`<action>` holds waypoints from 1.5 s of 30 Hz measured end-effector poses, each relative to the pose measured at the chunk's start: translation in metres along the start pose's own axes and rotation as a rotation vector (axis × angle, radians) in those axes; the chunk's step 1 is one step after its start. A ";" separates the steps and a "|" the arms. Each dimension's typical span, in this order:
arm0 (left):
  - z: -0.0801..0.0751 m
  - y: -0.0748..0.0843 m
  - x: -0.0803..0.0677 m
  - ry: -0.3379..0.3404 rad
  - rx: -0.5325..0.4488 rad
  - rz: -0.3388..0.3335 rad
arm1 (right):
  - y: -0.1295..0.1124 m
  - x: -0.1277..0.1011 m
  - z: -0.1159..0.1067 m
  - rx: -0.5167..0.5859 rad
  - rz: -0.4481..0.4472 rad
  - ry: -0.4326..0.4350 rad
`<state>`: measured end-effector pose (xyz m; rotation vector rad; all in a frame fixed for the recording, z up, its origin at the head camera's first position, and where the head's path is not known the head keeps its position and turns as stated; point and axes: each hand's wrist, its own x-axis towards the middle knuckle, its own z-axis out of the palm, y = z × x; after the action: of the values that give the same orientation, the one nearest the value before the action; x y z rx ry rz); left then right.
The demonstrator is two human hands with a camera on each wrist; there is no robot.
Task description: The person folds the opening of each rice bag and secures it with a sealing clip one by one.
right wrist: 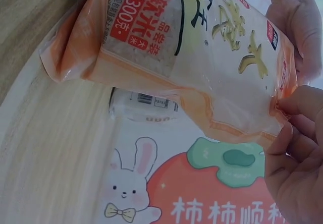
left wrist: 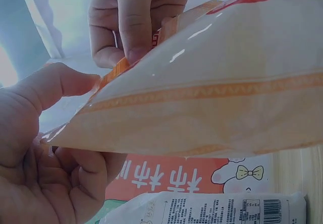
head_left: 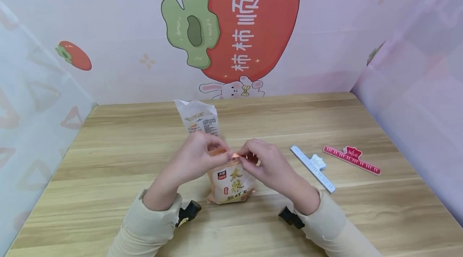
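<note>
The left hand (head_left: 197,156) and the right hand (head_left: 265,164) both pinched the orange top edge of a rice bag (head_left: 231,184), which stood upright on the wooden surface (head_left: 108,176) between the two wrists. In the left wrist view the thumb and fingers (left wrist: 65,85) gripped the bag's sealed strip. A second white bag (head_left: 198,117) stood just behind. A white clip (head_left: 312,167) and a red clip (head_left: 351,159) lay to the right, well apart from the hands.
</note>
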<state>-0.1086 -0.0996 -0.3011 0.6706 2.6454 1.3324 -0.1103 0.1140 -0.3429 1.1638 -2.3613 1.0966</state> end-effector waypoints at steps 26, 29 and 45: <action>0.009 0.005 0.000 0.059 0.130 -0.069 | -0.003 -0.001 0.007 -0.045 0.069 0.006; 0.008 0.004 0.000 0.051 0.131 -0.055 | -0.002 -0.001 0.004 -0.037 0.084 -0.028; 0.008 0.007 -0.003 0.060 0.154 -0.012 | 0.004 0.000 -0.005 0.003 0.142 -0.166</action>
<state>-0.1013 -0.0912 -0.3007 0.6412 2.8173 1.1734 -0.1135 0.1187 -0.3417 1.1443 -2.6052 1.0854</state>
